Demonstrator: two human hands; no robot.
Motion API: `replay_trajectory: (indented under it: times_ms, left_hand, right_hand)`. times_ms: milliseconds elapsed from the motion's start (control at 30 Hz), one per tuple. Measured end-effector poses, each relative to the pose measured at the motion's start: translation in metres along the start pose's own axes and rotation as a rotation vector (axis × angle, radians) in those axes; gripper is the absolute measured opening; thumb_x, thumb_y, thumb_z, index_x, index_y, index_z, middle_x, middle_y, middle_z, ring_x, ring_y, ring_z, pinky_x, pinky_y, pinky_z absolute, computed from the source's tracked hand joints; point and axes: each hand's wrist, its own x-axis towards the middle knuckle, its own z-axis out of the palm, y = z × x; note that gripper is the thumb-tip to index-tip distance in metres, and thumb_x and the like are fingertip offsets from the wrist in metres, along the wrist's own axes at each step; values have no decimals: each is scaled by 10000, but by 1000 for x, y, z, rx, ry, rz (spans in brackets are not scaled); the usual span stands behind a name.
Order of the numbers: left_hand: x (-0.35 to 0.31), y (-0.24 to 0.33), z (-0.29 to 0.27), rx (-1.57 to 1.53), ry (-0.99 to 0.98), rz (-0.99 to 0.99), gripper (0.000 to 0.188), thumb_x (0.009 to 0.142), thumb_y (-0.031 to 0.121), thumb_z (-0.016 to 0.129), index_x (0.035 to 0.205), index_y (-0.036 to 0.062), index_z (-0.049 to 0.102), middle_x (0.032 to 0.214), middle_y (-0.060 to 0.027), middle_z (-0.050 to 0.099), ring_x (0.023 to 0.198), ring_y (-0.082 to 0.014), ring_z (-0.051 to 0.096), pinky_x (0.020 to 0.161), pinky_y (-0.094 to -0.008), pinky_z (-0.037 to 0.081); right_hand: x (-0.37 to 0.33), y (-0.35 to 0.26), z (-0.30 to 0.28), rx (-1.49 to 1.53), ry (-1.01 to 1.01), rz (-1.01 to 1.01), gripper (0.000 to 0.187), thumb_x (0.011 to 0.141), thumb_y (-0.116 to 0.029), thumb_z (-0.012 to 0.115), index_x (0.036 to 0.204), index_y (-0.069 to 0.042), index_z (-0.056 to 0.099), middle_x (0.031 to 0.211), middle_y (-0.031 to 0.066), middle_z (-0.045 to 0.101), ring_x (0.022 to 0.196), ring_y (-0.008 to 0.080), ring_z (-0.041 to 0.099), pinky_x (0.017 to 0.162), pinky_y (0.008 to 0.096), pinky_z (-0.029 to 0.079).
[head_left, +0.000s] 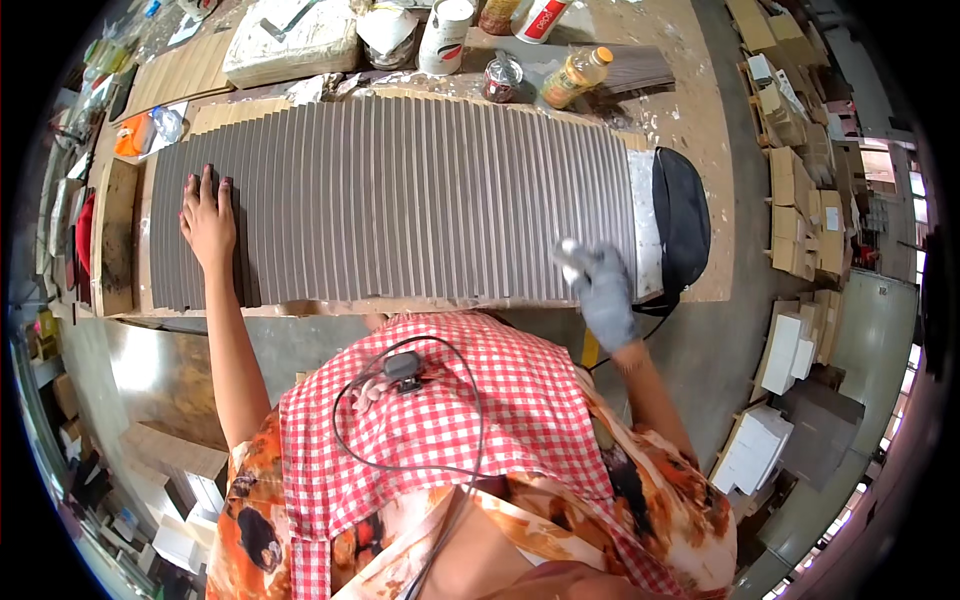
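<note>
Head view, looking down: a grey-brown grooved panel (400,200) lies lengthwise across a paint-spotted desk (712,110). The bare left hand (208,222) rests on the panel's left end, fingers spread. The right hand (608,295), in a grey glove, is closed around a small pale object (571,257), blurred, over the panel's right part. Beyond the panel's far edge stand a metal can (502,77) and an orange-capped bottle (577,78).

Free room over the middle of the slatted panel (400,200), bottle (577,80) and can (502,78) beyond
</note>
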Motion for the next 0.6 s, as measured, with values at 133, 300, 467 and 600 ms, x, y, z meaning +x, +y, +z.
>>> replay_trajectory:
  times_ms: [133, 300, 467, 600]
  left_hand:
    - [1, -2, 5, 29, 24, 17, 572, 1049, 571, 366, 1548, 296, 419, 1625, -86, 347, 1517, -283, 287, 1221, -520, 200]
    - [-1, -4, 9, 24, 23, 15, 572, 1048, 563, 375, 1548, 288, 419, 1622, -102, 354, 1505, -294, 313, 1217, -524, 209]
    - [3, -7, 7, 28, 36, 36, 577, 1046, 560, 381, 1545, 272, 428, 1617, -116, 361, 1506, -307, 309, 1214, -527, 204]
    - [-2, -6, 7, 22, 22, 8, 586, 1044, 574, 377, 1544, 274, 429, 1621, -101, 355, 1511, -293, 297, 1216, -525, 199]
  right_hand:
    - [-49, 14, -4, 186, -82, 24, 445, 838, 36, 727, 1245, -146, 723, 1110, 81, 562, 1026, 224, 563, 943, 330, 503]
    - [-43, 23, 11, 243, 154, 79, 427, 828, 72, 708, 1231, -70, 712, 1091, 100, 553, 1015, 246, 576, 970, 331, 485]
    - [-29, -9, 15, 189, 257, 54, 386, 866, 71, 642, 1223, -58, 708, 1097, 110, 543, 1008, 252, 576, 961, 342, 470]
    - [35, 18, 25, -34, 299, -59, 362, 894, 81, 603, 1247, 6, 625, 1150, 113, 578, 1034, 215, 624, 886, 300, 497]
